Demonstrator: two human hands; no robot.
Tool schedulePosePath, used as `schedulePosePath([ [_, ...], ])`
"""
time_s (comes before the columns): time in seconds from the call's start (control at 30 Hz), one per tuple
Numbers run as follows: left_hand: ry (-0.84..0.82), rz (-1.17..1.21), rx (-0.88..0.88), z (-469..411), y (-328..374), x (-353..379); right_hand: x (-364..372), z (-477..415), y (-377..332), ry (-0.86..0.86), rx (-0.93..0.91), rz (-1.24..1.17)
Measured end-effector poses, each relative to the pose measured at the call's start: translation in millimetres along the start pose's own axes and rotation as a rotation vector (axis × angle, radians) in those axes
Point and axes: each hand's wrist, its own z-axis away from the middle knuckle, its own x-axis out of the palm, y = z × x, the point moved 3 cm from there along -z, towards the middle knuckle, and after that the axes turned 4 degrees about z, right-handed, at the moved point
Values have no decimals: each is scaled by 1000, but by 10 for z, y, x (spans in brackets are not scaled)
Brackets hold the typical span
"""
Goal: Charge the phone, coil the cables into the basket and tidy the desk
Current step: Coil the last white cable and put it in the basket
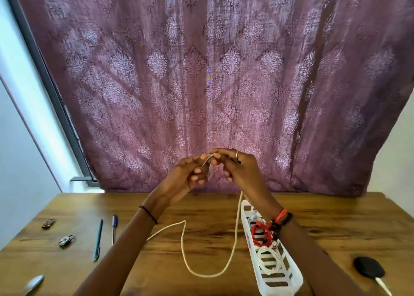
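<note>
Both hands are raised above the wooden desk (201,208), close together in front of the curtain. My left hand (190,172) and my right hand (237,168) pinch the end of a white cable (186,251) between their fingertips. The cable hangs down from them and loops over the desk, its other end passing under my left forearm. A long white slotted basket (280,280) lies on the desk under my right forearm. It holds a coiled red cable (259,233) and a coiled white cable (268,262). No phone is in view.
Two pens (98,239) (114,228) lie at the left of the desk, with a small padlock (66,240) and a small dark object (48,223) further left. A spoon (33,284) lies at the front left. A black hairbrush (369,271) lies at the right. A purple curtain (212,82) hangs behind.
</note>
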Motion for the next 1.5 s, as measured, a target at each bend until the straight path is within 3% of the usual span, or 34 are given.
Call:
schedulePosePath([
  [0.2, -4, 422, 28, -29, -55, 37, 135, -47, 50, 19, 56, -144],
  [0.3, 53, 572, 73, -44, -33, 48, 174, -63, 109, 87, 11, -31],
  [0.4, 97, 643, 115, -61, 7, 51, 261, -33, 192, 114, -21, 160],
  [0.57, 154, 671, 180, -112, 178, 5, 318, 87, 306, 199, -21, 145],
  [0.67, 175, 628, 236, -157, 299, -45, 319, 125, 333, 175, 7, 267],
  [0.9, 234, 264, 283, -221, 363, -130, 360, 197, 192, 12, -113, 665],
  [1.13, 317, -588, 368, -208, 312, 46, 309, 185, 12, 86, -199, 820],
  [1.27, 315, -1002, 388, -214, 310, 43, 259, 141, -21, 55, -157, 745],
  [1.5, 312, -1354, 387, -218, 324, -108, 158, -35, -131, 21, -138, 619],
])
